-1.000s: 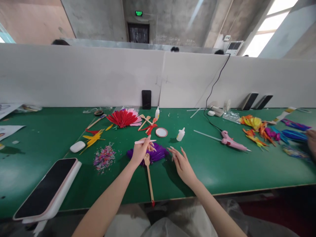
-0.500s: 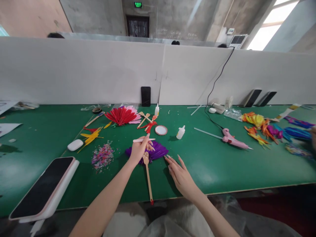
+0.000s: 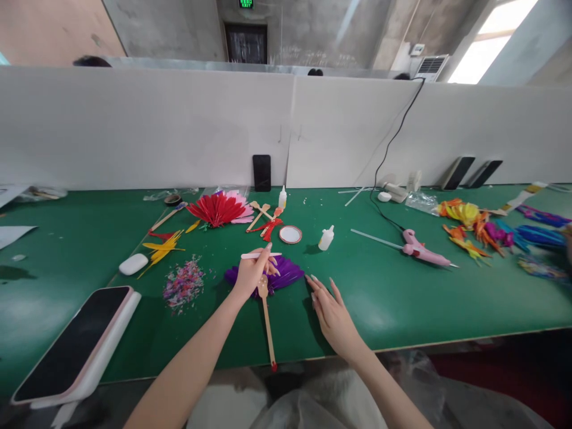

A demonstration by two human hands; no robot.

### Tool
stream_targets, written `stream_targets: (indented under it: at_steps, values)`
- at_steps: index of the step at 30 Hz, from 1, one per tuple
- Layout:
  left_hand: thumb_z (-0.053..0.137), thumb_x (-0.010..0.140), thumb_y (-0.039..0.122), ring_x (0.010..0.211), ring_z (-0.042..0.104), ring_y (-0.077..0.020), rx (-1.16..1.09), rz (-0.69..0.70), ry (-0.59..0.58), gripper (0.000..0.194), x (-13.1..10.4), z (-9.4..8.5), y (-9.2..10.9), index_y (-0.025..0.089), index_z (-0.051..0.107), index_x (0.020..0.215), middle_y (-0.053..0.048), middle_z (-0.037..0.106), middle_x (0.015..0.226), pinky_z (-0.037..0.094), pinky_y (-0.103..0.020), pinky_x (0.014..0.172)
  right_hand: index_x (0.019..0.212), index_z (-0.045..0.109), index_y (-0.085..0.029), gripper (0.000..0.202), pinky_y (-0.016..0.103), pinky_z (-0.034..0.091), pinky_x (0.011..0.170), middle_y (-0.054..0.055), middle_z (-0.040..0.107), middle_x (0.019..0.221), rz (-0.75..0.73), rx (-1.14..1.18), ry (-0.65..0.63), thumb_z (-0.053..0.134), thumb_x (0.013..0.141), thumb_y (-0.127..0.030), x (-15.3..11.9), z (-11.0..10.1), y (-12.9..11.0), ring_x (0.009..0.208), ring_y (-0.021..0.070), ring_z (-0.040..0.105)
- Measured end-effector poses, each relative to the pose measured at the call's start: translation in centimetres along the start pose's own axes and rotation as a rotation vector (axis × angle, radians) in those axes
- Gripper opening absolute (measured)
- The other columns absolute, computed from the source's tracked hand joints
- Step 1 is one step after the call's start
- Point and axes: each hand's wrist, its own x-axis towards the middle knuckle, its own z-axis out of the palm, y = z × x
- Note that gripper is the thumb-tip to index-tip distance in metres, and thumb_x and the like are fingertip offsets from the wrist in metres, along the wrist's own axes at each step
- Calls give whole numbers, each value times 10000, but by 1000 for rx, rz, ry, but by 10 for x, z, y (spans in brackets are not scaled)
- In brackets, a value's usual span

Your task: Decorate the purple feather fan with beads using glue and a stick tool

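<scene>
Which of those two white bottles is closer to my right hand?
The front bottle, ahead of your right hand; the back bottle stands farther off, near the black phone.

We can read one word: EXIT, in green on the lit sign (image 3: pixel 245 4) above the dark door (image 3: pixel 246 43), at the upper edge of our view. The characters (image 3: pixel 245 2) over it are too small for us to make out. Across the grey wall (image 3: pixel 319 27) beside the door runs pale handwriting (image 3: pixel 308 57) that we cannot decipher.
</scene>
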Motion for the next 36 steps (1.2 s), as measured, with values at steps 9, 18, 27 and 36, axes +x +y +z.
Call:
stream_targets:
  at_steps: [9,18,27,36]
  values:
    - [611,713,471,419,569,-128,11,8,-16,402,0,0,-4,155,487,499,44,432,408,473,-236,483,1374,273,-191,436,490,298,1072,109,476,1354,32,55,7,250,940,-151,8,-6,4,1290,182,382]
    - [602,723,470,432,581,-125,19,15,8,387,0,-4,2,157,497,522,35,480,436,468,-229,488,1323,381,-163,411,483,313,1064,125,531,1298,-8,45,39,257,932,-143,36,8,19,1249,199,440]
    - [587,735,468,432,585,-136,10,23,12,375,1,-5,3,152,521,543,57,419,395,474,-238,500,1301,400,-172,389,474,283,1076,120,534,1286,141,293,56,248,950,-241,33,5,21,1254,189,432]
    - [522,793,469,395,546,-115,173,57,114,382,3,-8,-9,160,529,568,40,454,382,373,-198,414,798,469,-229,245,382,320,1047,52,584,1227,122,846,158,300,945,-329,102,-60,-50,1221,168,453]
